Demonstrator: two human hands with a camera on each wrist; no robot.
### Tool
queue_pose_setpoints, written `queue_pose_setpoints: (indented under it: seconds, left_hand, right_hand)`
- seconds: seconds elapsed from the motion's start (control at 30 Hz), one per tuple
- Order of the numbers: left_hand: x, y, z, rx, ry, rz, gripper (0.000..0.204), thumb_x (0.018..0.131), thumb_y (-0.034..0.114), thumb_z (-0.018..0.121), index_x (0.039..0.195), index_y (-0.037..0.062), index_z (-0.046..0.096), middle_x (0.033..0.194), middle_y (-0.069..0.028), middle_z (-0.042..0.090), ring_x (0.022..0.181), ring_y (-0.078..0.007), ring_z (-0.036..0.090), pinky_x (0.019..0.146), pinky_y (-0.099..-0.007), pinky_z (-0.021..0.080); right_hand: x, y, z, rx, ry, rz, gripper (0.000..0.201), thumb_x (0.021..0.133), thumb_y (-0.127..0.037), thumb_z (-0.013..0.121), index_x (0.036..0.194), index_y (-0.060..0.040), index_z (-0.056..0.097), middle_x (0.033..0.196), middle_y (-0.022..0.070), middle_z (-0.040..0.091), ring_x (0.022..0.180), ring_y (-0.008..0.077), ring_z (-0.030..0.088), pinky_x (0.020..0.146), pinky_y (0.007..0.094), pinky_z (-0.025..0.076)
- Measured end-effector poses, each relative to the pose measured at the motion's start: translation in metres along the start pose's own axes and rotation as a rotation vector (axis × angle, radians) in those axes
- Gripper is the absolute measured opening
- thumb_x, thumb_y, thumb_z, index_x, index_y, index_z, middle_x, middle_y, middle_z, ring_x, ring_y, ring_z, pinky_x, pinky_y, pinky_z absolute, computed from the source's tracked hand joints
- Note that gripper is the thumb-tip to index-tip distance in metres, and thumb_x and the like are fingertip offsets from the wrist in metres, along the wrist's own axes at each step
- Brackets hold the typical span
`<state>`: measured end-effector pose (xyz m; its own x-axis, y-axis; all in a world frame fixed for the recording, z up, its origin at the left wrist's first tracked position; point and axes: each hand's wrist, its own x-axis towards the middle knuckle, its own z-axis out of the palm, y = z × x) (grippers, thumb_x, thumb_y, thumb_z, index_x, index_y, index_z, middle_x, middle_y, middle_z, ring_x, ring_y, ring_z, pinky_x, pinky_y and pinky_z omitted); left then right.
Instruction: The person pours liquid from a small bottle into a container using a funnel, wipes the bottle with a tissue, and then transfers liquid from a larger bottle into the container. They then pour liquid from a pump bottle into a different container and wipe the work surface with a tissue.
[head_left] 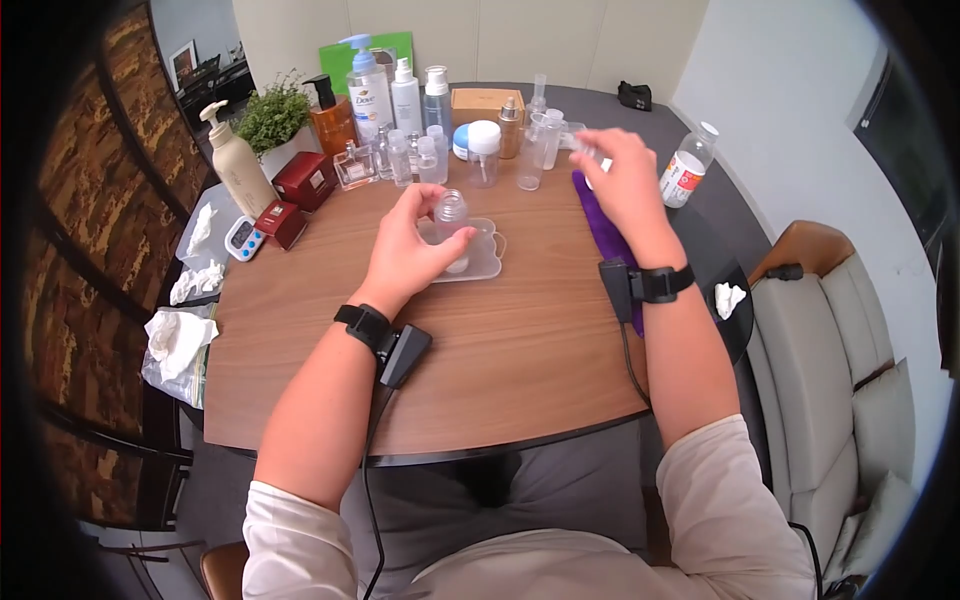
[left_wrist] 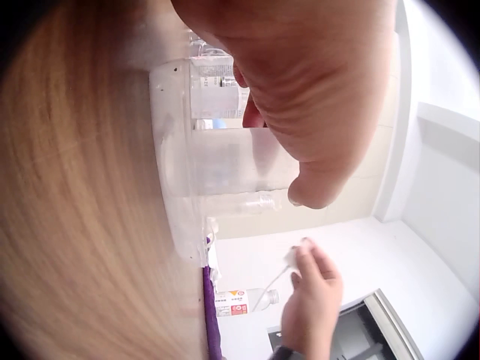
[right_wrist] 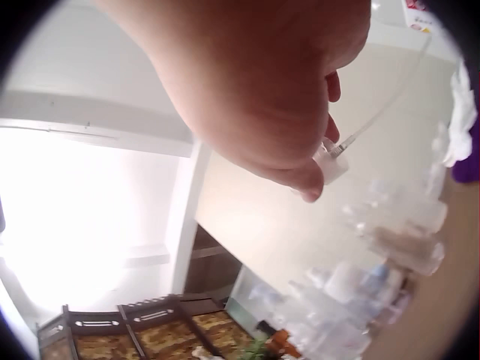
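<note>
My left hand [head_left: 400,250] grips a small clear open-necked bottle [head_left: 452,210] between thumb and fingers. The bottle stands upright over a translucent plastic tray [head_left: 487,262] on the wooden table. Off to the right, my right hand [head_left: 628,190] is raised above the table. Its thumb and fingers pinch a whitish pump head [right_wrist: 332,162], best seen in the right wrist view, with a thin clear dip tube [right_wrist: 388,103] sticking out of it. A purple cloth [head_left: 598,222] lies below the right hand.
Clear empty bottles [head_left: 530,170], a white-lidded jar [head_left: 483,160] and several pump bottles [head_left: 405,98] crowd the table's back. Red boxes [head_left: 305,180] and a beige pump bottle [head_left: 238,165] stand left. A labelled clear bottle [head_left: 686,170] is at right, a crumpled tissue [head_left: 728,299] nearer.
</note>
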<state>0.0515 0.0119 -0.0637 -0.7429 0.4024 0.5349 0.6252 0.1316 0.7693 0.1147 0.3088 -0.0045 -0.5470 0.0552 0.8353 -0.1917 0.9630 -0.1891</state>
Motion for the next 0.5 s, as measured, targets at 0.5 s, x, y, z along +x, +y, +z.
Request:
queue_pose_setpoints:
  seconds: [0.5]
  left_hand:
    - [0.001,-0.004,-0.003,0.149,-0.005,0.037,0.046,0.080,0.028,0.092,0.105,0.0045,0.062,0.098,-0.0012,0.064,0.095,-0.0120,0.057,0.089,-0.0304,0.048]
  right_hand:
    - [0.080,-0.124,-0.024,1.298,-0.146,0.159,0.032,0.093,-0.013,0.082,0.117,0.0040,0.072,0.106,0.0081,0.076,0.099,0.0131,0.071,0.092,0.0268,0.056]
